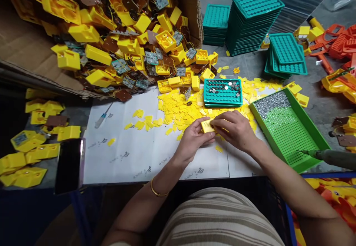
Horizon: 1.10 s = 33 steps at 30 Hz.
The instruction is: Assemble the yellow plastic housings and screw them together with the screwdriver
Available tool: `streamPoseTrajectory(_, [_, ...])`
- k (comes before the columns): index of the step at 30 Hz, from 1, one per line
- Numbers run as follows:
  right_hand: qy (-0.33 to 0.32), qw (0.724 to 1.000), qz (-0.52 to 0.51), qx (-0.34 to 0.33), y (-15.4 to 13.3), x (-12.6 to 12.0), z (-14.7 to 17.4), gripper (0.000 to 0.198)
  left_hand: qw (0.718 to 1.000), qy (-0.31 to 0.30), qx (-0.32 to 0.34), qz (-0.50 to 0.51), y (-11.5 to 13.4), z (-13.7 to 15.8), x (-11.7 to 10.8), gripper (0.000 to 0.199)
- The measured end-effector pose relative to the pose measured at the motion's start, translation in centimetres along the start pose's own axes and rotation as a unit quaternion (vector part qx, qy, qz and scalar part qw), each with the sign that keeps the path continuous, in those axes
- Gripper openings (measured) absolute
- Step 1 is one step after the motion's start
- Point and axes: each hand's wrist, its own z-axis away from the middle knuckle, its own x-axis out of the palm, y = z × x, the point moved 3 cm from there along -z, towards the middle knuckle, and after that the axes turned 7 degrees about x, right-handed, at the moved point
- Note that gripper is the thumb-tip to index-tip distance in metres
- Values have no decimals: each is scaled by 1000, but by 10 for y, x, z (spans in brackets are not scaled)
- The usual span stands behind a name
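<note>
A small yellow plastic casing [206, 126] with a grid of holes sits in my left hand [194, 138], its fingers and thumb wrapped round the edges. My right hand [235, 131] is closed, its fingertips pressed at the casing's right side; whether they pinch a small part there is hidden. Just beyond the hands a teal tray [219, 99] bears rows of button cells, several dark and a few shiny. Loose flat yellow plastic pieces [178, 109] lie around the tray and under the hands.
A tipped cardboard box [36, 62] spills yellow casings with circuit boards. Stacked teal trays [250, 27] stand behind. At right are a green tray [302, 127] of small screws and an electric screwdriver [333, 158]. A small screwdriver [102, 118] and a phone [69, 166] lie left.
</note>
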Motion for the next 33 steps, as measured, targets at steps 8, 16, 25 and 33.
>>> streamPoseTrajectory(8, [-63, 997, 33, -27, 0, 1, 0, 16, 1000, 4, 4, -1, -7, 3, 0, 52])
streamPoseTrajectory(16, [-172, 966, -124, 146, 8, -8, -6, 8, 996, -46, 55, -48, -10, 8, 0, 52])
streamPoseTrajectory(25, [-245, 861, -334, 295, 17, -2, -3, 15, 994, -71, 46, -67, -10, 15, 3, 50])
streamPoseTrajectory(33, [-261, 736, -523, 341, 18, 10, 1, 26, 998, -54, 14, 1, -11, 16, 7, 42])
